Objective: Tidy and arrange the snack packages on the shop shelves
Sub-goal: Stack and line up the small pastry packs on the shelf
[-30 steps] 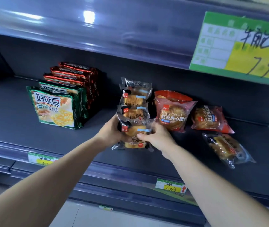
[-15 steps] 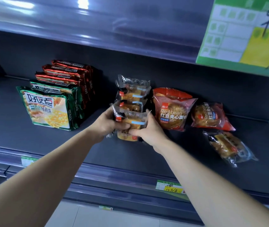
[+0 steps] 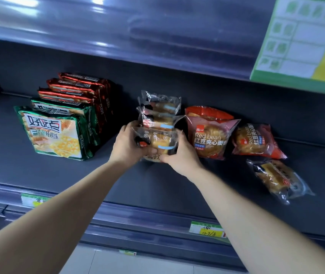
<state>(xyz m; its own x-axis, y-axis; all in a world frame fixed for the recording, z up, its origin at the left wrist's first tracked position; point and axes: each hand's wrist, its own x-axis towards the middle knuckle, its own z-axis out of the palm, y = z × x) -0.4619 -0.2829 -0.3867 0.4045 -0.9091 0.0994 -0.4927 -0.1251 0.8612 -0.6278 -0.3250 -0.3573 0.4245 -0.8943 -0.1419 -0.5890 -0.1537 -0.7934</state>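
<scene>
Dark grey shelf (image 3: 39, 175) fills most of the view. Big green-and-yellow price sign (image 3: 304, 48) hangs off the shelf edge above, top right.

Left side: row of upright cracker packs, two green packs (image 3: 54, 135) in front, three red packs (image 3: 76, 89) right behind, all touching.

Right of centre: pink red-bean bread pack (image 3: 211, 137) standing, orange pack (image 3: 207, 113) just behind it. Second red-bean pack (image 3: 256, 141) sits tilted beside it, slightly apart. Loose clear bread pack (image 3: 276, 178) lies flat on the far right, nearer the front edge.

Centre: short row of clear-wrapped bread packs (image 3: 159, 107), one behind another, between the crackers and the pink pack.

Front clear pack (image 3: 155, 141) of that row is held from both sides — left hand (image 3: 125, 145) curled round its left edge, thumb across the front; right hand (image 3: 181, 155) clasps the right edge and lower corner. Base touching the shelf or not — cannot tell.

Front rail (image 3: 138, 216) carries a small price tag (image 3: 207, 230), and a left price tag (image 3: 33, 199) further along.
</scene>
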